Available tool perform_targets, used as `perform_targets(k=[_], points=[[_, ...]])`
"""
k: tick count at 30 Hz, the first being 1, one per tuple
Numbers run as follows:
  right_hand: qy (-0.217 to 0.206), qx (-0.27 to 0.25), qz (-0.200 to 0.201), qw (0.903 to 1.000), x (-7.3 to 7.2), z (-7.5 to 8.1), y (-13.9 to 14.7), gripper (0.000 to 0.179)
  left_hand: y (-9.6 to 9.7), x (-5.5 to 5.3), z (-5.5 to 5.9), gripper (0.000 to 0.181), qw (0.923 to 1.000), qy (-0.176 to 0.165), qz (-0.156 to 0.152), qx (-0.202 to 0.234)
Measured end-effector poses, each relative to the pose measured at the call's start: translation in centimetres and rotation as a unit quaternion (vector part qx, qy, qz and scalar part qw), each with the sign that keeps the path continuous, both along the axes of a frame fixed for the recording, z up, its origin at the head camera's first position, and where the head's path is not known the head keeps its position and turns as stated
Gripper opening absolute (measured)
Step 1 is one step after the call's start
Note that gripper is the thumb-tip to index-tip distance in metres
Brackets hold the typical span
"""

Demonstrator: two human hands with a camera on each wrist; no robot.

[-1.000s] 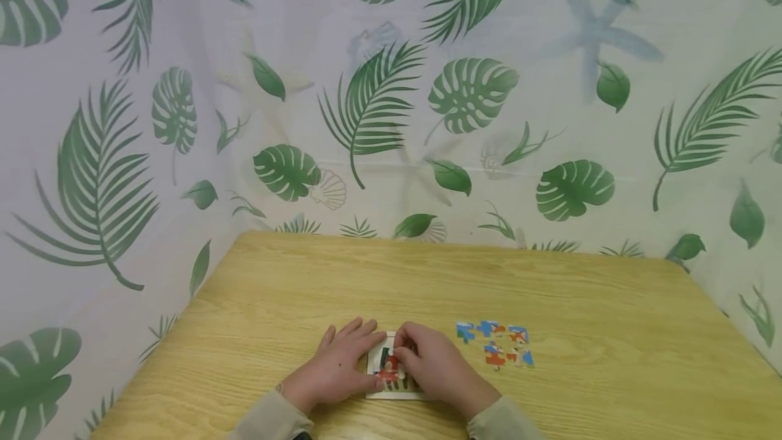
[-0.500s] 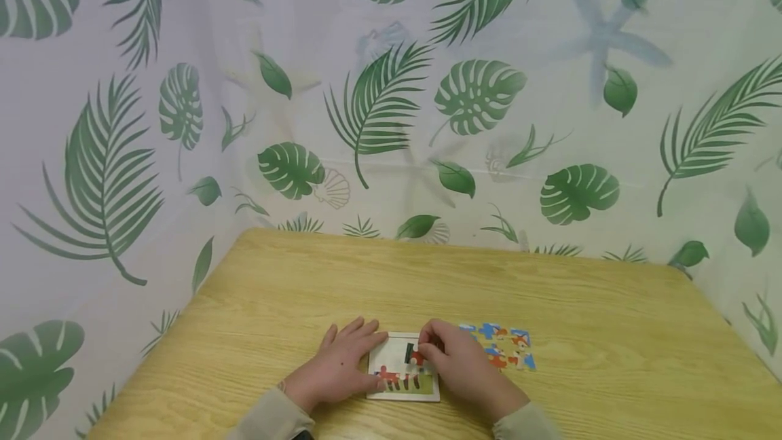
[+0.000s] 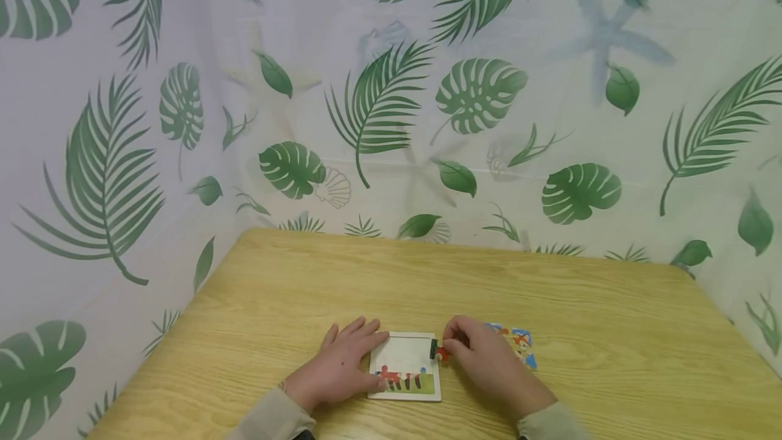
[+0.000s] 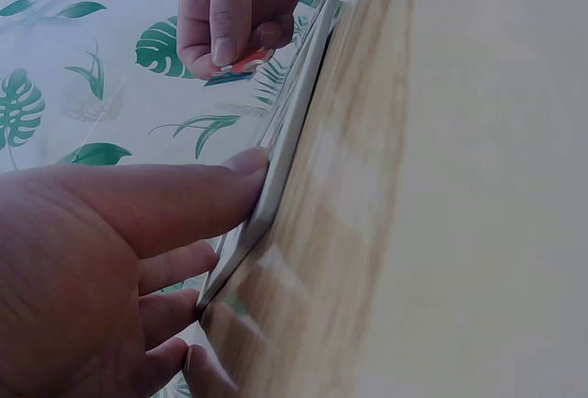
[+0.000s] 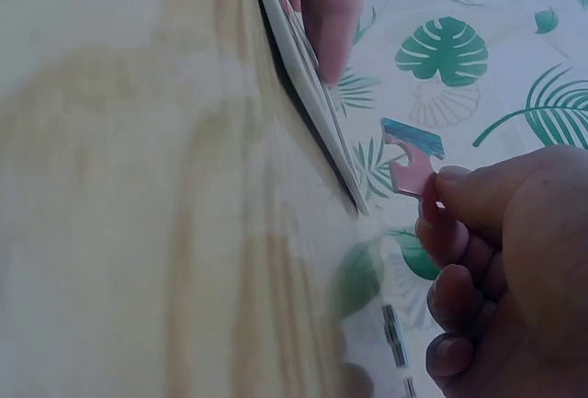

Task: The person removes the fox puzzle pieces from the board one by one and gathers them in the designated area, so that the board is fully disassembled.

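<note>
Leaf-printed white cloth (image 3: 391, 209) backed the yellow wood-grain table (image 3: 293, 290). The left hand (image 3: 345, 364) lay spread, thumb on the white rectangular puzzle tray (image 3: 403, 350), presumably steadying it; the right hand (image 3: 482, 355) pinched a red-and-dark-green jigsaw piece (image 3: 442, 354) beside the tray's right rim.

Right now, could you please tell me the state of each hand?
Left hand: open, fingers spread, touching the puzzle tray.
Right hand: closed, pinching a red and green puzzle piece.
</note>
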State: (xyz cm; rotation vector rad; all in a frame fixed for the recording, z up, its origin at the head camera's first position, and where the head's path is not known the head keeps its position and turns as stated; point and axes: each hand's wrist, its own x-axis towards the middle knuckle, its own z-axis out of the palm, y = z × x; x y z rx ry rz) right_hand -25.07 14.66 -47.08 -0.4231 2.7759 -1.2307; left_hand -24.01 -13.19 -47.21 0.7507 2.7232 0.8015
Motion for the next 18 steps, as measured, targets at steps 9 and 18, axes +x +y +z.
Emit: perform_targets(k=[9,18], points=[[0.007,0.027,0.0,0.9996,-0.2,0.2,2.9,0.01,-0.1,0.0,0.1,0.076,1.0,-0.006,-0.005,0.002],[0.019,0.054,0.01,0.9983,-0.4,0.8,4.3,0.013,-0.2,0.0,0.2,0.076,1.0,-0.007,-0.006,0.002]])
